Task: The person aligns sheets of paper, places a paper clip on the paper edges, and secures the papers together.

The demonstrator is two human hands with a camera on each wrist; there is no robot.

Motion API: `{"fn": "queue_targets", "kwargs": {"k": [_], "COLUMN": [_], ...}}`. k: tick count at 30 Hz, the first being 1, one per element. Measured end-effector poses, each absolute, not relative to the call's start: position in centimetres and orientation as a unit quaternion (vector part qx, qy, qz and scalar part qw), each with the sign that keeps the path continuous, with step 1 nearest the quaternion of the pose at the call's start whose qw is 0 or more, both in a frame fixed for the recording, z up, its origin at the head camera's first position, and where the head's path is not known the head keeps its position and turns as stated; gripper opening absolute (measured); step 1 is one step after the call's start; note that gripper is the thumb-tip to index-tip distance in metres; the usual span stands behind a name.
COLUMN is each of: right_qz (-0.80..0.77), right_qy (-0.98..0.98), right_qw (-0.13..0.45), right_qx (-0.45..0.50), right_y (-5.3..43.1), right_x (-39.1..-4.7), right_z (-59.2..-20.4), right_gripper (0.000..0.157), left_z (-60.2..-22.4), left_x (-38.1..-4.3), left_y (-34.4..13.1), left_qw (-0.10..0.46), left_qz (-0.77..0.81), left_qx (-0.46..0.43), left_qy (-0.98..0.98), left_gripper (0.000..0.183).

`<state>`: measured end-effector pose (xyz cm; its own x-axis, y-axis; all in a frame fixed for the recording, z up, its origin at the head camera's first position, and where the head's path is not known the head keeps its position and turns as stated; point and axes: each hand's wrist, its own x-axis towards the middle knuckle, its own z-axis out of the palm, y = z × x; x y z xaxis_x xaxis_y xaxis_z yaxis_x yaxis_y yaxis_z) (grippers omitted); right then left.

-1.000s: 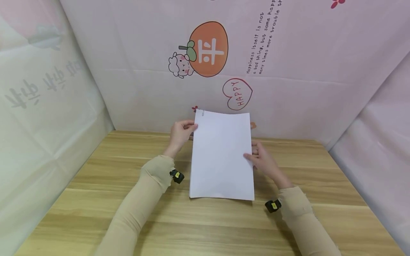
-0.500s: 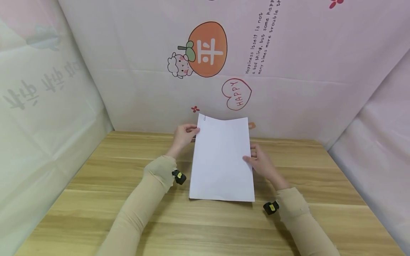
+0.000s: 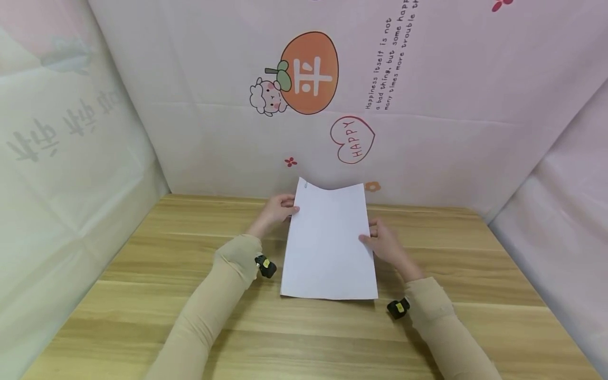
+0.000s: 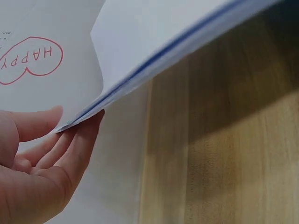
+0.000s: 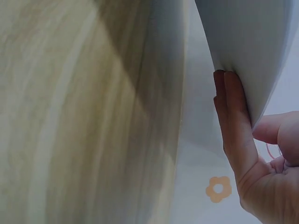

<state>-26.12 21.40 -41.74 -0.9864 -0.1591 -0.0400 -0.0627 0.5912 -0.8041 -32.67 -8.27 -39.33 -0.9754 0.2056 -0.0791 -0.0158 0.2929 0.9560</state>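
Note:
A stack of white paper sheets (image 3: 330,248) is held at the middle of the table, its far end raised and sagging between the two side edges. A paper clip (image 3: 306,184) sits at its far left corner. My left hand (image 3: 277,211) holds the left edge near the far end, thumb on the upper side. In the left wrist view the fingers (image 4: 84,140) lie under the sheets, and a dark blue line runs between the layers. My right hand (image 3: 387,243) grips the right edge about midway. Its straight fingers (image 5: 236,102) support the underside in the right wrist view.
A wood-grain table (image 3: 304,343) lies under the paper. Behind it stands a pale printed cloth backdrop (image 3: 214,148), with further cloth walls at left and right. Small black cameras (image 3: 267,266) are strapped at both wrists.
The far end of the paper stack has come down toward the table and bows more in the middle. The left hand has moved down and slightly right with it; the right hand shifted slightly down.

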Motion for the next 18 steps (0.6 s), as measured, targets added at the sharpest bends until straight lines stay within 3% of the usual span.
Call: {"fn": "queue_targets", "kwargs": {"k": [18], "right_qz": [-0.407], "right_qy": [0.908], "right_qw": [0.083], "right_qx": [-0.052], "right_y": [21.0], "right_x": [-26.9], "right_z": [-42.6], "right_gripper": [0.047], "left_z": [-40.9], "left_x": [-33.2], "left_y": [-8.3], "left_qw": [0.157], "left_qz": [0.589], "left_qx": [0.065], "left_qy": [0.790], "left_gripper": [0.056]}}
